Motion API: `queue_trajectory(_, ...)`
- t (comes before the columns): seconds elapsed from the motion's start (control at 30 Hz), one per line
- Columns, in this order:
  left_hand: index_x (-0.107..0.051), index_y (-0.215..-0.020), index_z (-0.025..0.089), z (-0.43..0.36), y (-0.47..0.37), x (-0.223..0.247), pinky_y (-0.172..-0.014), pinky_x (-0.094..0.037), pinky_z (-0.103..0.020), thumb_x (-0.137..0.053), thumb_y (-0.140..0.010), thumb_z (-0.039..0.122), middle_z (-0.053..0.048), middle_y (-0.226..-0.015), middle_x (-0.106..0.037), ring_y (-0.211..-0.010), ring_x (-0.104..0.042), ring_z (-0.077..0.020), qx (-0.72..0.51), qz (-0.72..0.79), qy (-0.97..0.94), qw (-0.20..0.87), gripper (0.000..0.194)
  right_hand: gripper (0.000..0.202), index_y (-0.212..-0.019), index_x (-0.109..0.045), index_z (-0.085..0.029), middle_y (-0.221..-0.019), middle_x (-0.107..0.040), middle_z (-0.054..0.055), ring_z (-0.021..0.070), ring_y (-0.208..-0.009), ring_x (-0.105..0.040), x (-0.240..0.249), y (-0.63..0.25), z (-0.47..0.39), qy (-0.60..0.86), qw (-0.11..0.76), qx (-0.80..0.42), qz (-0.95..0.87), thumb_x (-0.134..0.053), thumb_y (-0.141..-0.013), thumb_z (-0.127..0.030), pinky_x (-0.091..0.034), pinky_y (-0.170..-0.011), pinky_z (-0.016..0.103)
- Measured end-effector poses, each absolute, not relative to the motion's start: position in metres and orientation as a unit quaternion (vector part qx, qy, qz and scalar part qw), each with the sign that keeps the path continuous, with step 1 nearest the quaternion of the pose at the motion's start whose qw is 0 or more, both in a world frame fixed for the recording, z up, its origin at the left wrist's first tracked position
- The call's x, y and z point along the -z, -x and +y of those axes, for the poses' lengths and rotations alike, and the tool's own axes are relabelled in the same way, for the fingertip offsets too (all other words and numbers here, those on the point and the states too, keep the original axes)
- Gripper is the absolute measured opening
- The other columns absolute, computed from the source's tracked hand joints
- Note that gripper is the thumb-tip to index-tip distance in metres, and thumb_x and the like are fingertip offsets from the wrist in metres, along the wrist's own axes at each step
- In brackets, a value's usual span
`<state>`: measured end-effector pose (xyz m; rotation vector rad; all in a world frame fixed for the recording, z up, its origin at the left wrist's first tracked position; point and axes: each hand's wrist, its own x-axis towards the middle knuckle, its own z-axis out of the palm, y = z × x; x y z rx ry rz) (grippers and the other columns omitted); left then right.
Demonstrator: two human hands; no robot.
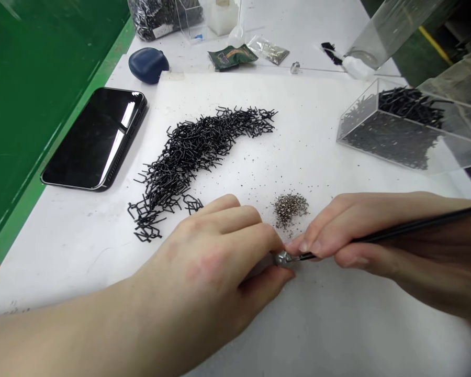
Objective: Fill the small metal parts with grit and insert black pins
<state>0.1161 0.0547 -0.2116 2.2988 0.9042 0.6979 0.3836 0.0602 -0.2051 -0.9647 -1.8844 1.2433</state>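
Observation:
Between the thumb and forefinger of my left hand a small shiny metal part is pinched just above the white work surface. My right hand grips slim black tweezers like a pen. Their fine tip touches or nearly touches the metal part; my fingers cover some of the shaft. Just beyond both hands lies a little heap of tiny brownish metallic bits. Past my left hand stretches a long curved pile of bent black pins, partly hidden by my knuckles at its near end.
A black phone and a dark blue rounded object lie at left. At right, a clear box holds black pieces. Toward the back are a green packet, a clear bag, another small metal part and a black plastic-wrapped bundle.

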Motion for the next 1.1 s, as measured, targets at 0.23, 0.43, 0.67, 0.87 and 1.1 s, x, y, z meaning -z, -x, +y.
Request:
queue_trajectory(0.23,-0.086,-0.094,0.011,0.054,-0.118,0.217,-0.07,-0.053,-0.026,-0.08,-0.106,0.014,0.0,-0.082,-0.072,-0.08,-0.066,-0.0148,-0.262,0.339,-0.858,0.282,0.014,0.017,-0.106,-0.094,-0.033,-0.098,-0.093,0.0,0.0215,-0.092,-0.09,0.209,-0.384,0.061,0.358,0.344,-0.48,-0.724,-0.088,-0.103,-0.018,-0.074,-0.079,0.025)
queue_trajectory(0.43,-0.087,-0.096,0.01,0.054,-0.118,0.216,-0.069,-0.053,-0.026,-0.08,-0.106,0.011,0.0,-0.083,-0.073,-0.08,-0.066,-0.0145,-0.268,0.334,-0.858,0.283,0.012,0.012,-0.108,-0.095,-0.037,-0.097,-0.093,0.0,0.0228,-0.091,-0.091,0.21,-0.385,0.061,0.363,0.346,-0.478,-0.721,-0.092,-0.103,-0.027,-0.075,-0.077,0.027)
queue_trajectory(0.67,-0.086,-0.092,0.011,0.054,-0.119,0.219,-0.072,-0.054,-0.027,-0.081,-0.105,0.013,0.001,-0.081,-0.072,-0.079,-0.064,-0.0148,-0.27,0.337,-0.857,0.28,0.014,0.009,-0.107,-0.094,-0.037,-0.098,-0.093,0.0,0.0234,-0.092,-0.091,0.208,-0.383,0.057,0.363,0.343,-0.474,-0.726,-0.093,-0.103,-0.029,-0.075,-0.079,0.028)
queue_trajectory(0.87,-0.086,-0.094,0.012,0.054,-0.116,0.215,-0.073,-0.055,-0.027,-0.079,-0.105,0.012,0.002,-0.081,-0.072,-0.079,-0.064,-0.0143,-0.276,0.344,-0.853,0.279,0.013,0.004,-0.104,-0.092,-0.038,-0.097,-0.091,-0.003,0.021,-0.087,-0.085,0.211,-0.394,0.06,0.436,0.382,-0.369,-0.727,-0.092,-0.103,-0.034,-0.071,-0.079,0.03)
queue_trajectory(1.1,-0.082,-0.095,0.018,0.053,-0.117,0.22,-0.073,-0.054,-0.025,-0.077,-0.109,0.019,0.004,-0.079,-0.069,-0.079,-0.067,-0.0134,-0.288,0.351,-0.851,0.264,0.014,0.013,-0.094,-0.089,-0.034,-0.09,-0.092,-0.008,0.0159,-0.079,-0.085,0.209,-0.394,0.071,0.467,0.341,-0.309,-0.755,-0.088,-0.102,-0.025,-0.067,-0.068,0.026)
